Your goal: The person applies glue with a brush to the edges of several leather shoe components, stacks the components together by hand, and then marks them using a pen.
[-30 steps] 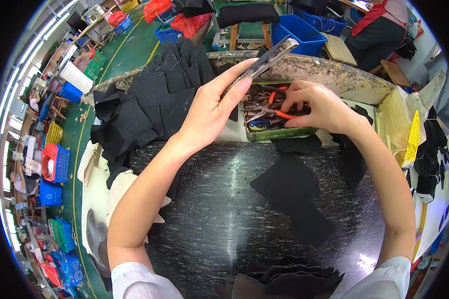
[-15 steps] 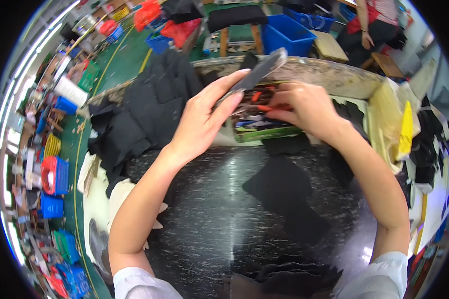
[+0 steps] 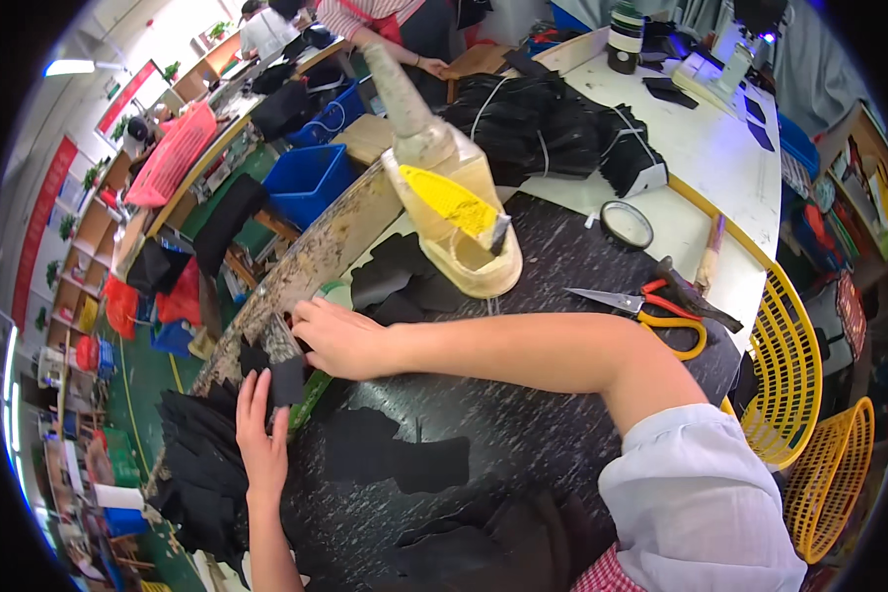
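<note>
My left hand point(image 3: 259, 449) pinches a flat dark strip with a grey end point(image 3: 288, 381) between thumb and fingers, beside the green tray. The green tray point(image 3: 309, 403) lies at the table's far edge, mostly covered by my hands. My right hand point(image 3: 343, 340) reaches across with its fingers curled down into the tray; the fingertips are hidden, so what they touch cannot be seen. Dark cut pieces point(image 3: 390, 456) lie on the black tabletop point(image 3: 523, 414) below my right forearm, and a heap of black pieces point(image 3: 195, 464) sits left of my left hand.
A cream stand with a yellow insert point(image 3: 464, 227) rises beyond my right forearm. On the right are scissors point(image 3: 651, 314), a tape roll point(image 3: 627, 225) and yellow baskets point(image 3: 784, 375). Bundled black pieces point(image 3: 543, 128) lie at the back. A person point(image 3: 400, 30) is across the table.
The view has swung right, bringing the scissors and bundles into sight. My left hand has lowered the dark strip beside the tray. My right hand remains at the tray.
</note>
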Available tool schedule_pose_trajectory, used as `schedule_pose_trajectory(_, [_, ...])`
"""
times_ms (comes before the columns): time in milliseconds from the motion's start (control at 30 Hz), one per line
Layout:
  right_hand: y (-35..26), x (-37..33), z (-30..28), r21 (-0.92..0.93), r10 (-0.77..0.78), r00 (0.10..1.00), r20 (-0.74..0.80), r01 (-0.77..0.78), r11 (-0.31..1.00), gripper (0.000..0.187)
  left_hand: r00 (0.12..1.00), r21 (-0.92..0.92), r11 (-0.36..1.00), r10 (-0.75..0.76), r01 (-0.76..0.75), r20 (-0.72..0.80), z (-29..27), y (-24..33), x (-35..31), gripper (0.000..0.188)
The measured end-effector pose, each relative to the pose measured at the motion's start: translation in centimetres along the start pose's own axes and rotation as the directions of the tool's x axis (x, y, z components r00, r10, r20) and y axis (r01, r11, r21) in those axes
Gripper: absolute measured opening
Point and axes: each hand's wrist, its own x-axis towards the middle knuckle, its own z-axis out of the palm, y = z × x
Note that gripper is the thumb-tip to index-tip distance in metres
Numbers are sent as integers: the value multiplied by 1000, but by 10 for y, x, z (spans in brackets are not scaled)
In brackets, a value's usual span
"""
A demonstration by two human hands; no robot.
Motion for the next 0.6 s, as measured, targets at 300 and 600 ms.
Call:
schedule_pose_trajectory(300, [-83,-184,-109,214,-212,967,143,179,960,31,996,245,968,38,-56,77,6,3,-3,64])
schedule_pose_trajectory(600, [-128,-263,-132,333,-77,977,198,7,943,47,996,506,862,-45,-2,79,3,41,22,65])
